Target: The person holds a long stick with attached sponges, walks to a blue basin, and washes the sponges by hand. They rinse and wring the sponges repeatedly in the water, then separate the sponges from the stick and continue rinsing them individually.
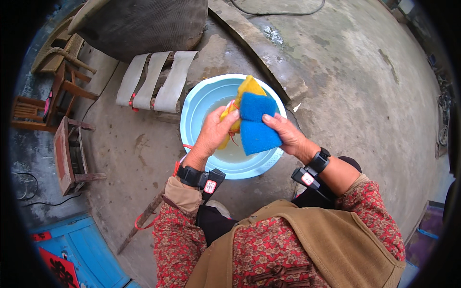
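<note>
My left hand (pixel 216 126) grips a yellow sponge or cloth (pixel 251 85) tied with red string, its lower end showing below my fingers. My right hand (pixel 284 131) holds a blue scouring pad (pixel 260 138), thumb on its face and fingers hidden behind. The pad is pinched in across its middle and lies against the yellow piece. Both are held above a light blue plastic basin (pixel 192 108), which stands on the concrete floor with cloudy water (pixel 230 154) in it.
A low seat with pale straps (pixel 155 81) stands just left of the basin, with a large stone-like vessel (pixel 144 28) behind it. Wooden stools (pixel 65 154) and chairs are farther left. A concrete ledge (pixel 259 50) runs behind the basin. A wooden stick (pixel 144 216) leans near my left arm.
</note>
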Available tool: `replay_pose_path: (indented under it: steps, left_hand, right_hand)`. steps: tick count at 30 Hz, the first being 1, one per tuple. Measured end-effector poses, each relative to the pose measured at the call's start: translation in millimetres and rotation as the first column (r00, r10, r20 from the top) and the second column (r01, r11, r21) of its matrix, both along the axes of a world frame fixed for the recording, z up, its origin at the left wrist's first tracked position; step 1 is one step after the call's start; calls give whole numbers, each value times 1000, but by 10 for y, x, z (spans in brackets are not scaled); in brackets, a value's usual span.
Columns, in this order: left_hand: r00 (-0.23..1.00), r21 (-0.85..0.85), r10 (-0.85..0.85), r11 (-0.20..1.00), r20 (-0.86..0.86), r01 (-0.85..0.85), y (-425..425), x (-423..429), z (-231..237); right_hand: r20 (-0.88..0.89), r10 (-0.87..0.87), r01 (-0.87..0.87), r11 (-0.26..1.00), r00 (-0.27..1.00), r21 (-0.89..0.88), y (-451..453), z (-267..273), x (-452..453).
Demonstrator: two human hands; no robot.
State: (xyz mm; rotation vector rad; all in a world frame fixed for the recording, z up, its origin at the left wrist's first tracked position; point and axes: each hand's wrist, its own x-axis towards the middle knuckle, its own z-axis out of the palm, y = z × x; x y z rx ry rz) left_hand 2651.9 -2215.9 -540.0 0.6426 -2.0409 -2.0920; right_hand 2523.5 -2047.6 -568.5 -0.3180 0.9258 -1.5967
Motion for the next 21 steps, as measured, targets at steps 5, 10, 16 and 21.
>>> replay_pose_path:
  steps: [5,10,16,21]
  left_hand:
    - [998,-27,55,998,-34,-56,-55,0,91]
    - [999,-29,44,999,-21,-45,-52,5,56]
    - [998,4,11,1000,-65,-11,-18,-35,-93]
    - [990,-332,-95,942,-101,57,-2,-14,-151]
  right_hand:
    - [72,-186,187,982,980,-13,95,117,-264]
    - [173,-267,280,958,948,-59,149,241,-394]
    - [84,-82,96,980,993,-177,-96,262,-77]
    - [-115,-164,159,986,980,-52,-185,166,114]
